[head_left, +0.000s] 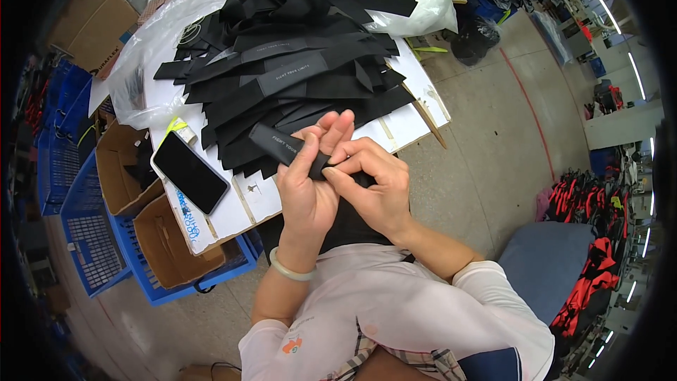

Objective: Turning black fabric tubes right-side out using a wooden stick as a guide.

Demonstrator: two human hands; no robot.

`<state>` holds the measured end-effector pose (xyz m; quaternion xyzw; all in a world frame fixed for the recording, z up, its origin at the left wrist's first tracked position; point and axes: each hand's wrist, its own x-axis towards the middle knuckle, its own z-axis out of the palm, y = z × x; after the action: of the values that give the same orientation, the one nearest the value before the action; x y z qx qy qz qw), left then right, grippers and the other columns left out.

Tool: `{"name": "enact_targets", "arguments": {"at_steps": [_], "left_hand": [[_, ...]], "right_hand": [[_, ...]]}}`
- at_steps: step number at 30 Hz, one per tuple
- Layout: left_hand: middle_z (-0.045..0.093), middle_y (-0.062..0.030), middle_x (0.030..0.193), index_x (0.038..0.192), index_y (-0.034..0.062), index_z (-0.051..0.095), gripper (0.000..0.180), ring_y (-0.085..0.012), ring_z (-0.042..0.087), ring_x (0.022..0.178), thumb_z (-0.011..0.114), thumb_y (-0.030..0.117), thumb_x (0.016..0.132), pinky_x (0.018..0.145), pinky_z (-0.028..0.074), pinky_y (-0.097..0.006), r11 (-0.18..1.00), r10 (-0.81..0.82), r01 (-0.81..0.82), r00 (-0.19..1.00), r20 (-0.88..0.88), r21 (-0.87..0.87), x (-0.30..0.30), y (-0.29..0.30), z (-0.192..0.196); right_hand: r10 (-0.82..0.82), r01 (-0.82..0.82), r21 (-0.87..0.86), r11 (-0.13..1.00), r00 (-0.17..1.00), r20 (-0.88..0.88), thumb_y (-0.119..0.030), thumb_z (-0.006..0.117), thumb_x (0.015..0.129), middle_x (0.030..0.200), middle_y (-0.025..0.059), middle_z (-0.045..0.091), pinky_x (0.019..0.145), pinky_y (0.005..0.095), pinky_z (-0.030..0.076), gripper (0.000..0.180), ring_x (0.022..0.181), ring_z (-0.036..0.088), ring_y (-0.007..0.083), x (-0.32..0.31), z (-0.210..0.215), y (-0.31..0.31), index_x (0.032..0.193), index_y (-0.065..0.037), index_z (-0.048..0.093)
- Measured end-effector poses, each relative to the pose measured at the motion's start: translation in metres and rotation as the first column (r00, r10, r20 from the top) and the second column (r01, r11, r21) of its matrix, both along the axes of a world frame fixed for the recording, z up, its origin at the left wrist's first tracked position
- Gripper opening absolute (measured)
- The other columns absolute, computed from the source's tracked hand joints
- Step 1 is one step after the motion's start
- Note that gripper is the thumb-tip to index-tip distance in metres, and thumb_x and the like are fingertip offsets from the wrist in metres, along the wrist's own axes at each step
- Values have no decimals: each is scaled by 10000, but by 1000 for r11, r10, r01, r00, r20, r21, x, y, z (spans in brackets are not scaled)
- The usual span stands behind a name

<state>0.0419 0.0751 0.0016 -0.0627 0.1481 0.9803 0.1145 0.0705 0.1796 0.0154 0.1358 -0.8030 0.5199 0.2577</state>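
Note:
My left hand (310, 183) holds a black fabric strap (276, 144) with small pale lettering, its free end pointing up-left over the table. My right hand (370, 183) pinches the strap's near end against the left palm. Behind them a big heap of black straps (296, 63) covers the white table (405, 123). A pale bangle (290, 270) circles my left wrist.
A black phone (190, 171) lies at the table's near-left corner. Clear plastic bags (151, 49) sit left of and behind the heap. Cardboard boxes (166, 247) in blue crates (88, 233) stand on the floor at left. A blue-grey cushion (546, 268) and red-black goods (592, 240) are at right.

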Motion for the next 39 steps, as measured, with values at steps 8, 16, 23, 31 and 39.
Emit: {"name": "enact_targets", "arguments": {"at_steps": [8, 16, 23, 31, 39], "left_hand": [[646, -160, 922, 1003, 32, 520, 90, -273, 658, 858, 520, 70, 921, 892, 499, -395, 979, 8, -28, 995, -100, -200, -5, -11, -3], [495, -11, 631, 970, 58, 510, 57, -100, 444, 489, 511, 96, 928, 872, 481, -346, 999, 42, -43, 998, -53, -25, -33, -41, 9], [561, -68, 663, 990, 41, 539, 122, -167, 557, 559, 565, 132, 914, 981, 408, -415, 967, -4, -20, 995, -95, -253, -27, -8, 17], [334, 40, 517, 713, 84, 496, 289, -71, 298, 391, 513, 237, 957, 515, 412, -275, 961, -37, 21, 998, -55, -274, -18, -6, 18], [428, 1, 512, 733, 18, 540, 227, -73, 391, 406, 618, 154, 897, 440, 403, -255, 944, -74, -13, 965, -250, -329, -8, -9, 28]], "right_hand": [[196, -381, 408, 830, 883, 426, -91, 703, 665, 1004, 162, 562, 608, 403, 509, 434, 808, 616, 340, -3, 0, 9, 1089, -108, 609], [249, -387, 409, 827, 903, 351, -57, 668, 670, 756, 159, 545, 512, 419, 472, 329, 612, 594, 330, -19, 9, -5, 987, -21, 590], [248, -337, 516, 788, 940, 235, -67, 645, 637, 574, 170, 552, 452, 433, 472, 112, 520, 580, 360, -46, -12, 2, 671, 2, 563], [261, -344, 442, 829, 935, 239, -97, 692, 667, 812, 154, 601, 488, 395, 494, 164, 587, 616, 301, -17, -17, 13, 805, -51, 618], [301, -292, 360, 886, 953, 31, -156, 769, 610, 862, 130, 623, 642, 377, 512, 247, 764, 629, 300, -15, -10, 15, 802, -65, 644]]}}
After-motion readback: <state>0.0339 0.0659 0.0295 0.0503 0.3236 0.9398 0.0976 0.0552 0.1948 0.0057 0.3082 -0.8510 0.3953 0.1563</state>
